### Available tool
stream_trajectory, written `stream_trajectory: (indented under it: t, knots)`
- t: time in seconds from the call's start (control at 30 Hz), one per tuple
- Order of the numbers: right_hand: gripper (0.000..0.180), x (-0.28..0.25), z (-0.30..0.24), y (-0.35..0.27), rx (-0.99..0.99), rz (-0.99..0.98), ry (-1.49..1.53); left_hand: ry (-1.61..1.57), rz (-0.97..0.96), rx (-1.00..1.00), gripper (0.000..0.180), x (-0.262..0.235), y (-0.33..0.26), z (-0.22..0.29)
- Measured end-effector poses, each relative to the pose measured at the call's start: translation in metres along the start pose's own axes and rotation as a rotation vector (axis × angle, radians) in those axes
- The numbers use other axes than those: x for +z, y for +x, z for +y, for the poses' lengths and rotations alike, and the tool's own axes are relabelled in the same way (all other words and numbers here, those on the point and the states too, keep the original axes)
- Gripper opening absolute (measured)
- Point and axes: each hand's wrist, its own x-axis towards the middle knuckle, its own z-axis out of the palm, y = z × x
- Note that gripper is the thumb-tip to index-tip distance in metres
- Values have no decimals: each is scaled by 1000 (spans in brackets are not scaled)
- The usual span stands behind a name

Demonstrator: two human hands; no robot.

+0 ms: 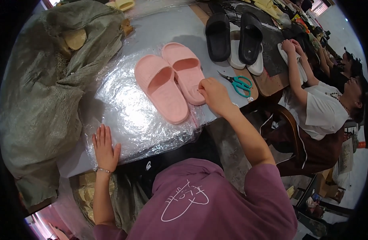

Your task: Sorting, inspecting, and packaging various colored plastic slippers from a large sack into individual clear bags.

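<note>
A pair of pink slide slippers lies side by side on a stack of clear plastic bags, toes pointing away from me. My right hand is closed, its fingertips against the heel area of the right slipper's insole. Whatever the fingers may pinch there is hidden. Flat on the plastic at the table's near left edge rests my left hand, fingers extended, holding nothing. Teal-handled scissors lie just right of my right hand, blades toward the slippers.
Black slides sit on white ones at the back right. A large grey-green woven sack bulges over the table's left side. To the right, a person in a white shirt handles a white slipper. Yellow slippers lie farther back.
</note>
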Motion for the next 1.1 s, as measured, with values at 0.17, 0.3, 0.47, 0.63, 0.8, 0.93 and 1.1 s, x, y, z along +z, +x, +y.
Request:
stream_trajectory:
  t: [0.17, 0.3, 0.47, 0.63, 0.8, 0.93, 1.1]
  knots:
    - [11, -15, 3, -15, 224, -128, 194, -7, 9, 10, 69, 3, 1, 0]
    - [14, -67, 30, -45, 165, 11, 260, 9, 7, 11, 69, 4, 1, 0]
    - [14, -77, 68, -78, 450, -149, 257, 17, 2, 18, 69, 2, 3, 0]
    - [20, -75, 43, -60, 521, -254, -213, 22, -2, -22, 69, 2, 0, -2]
    - [26, -46, -24, 1, 148, -12, -155, 9, 14, 20, 69, 2, 2, -2]
    - [30, 19, -48, 57, 98, -33, -18, -21, 17, 11, 68, 3, 1, 0]
    - [20, 43, -50, 83, 156, 27, -13, -47, 37, 12, 68, 3, -2, 1]
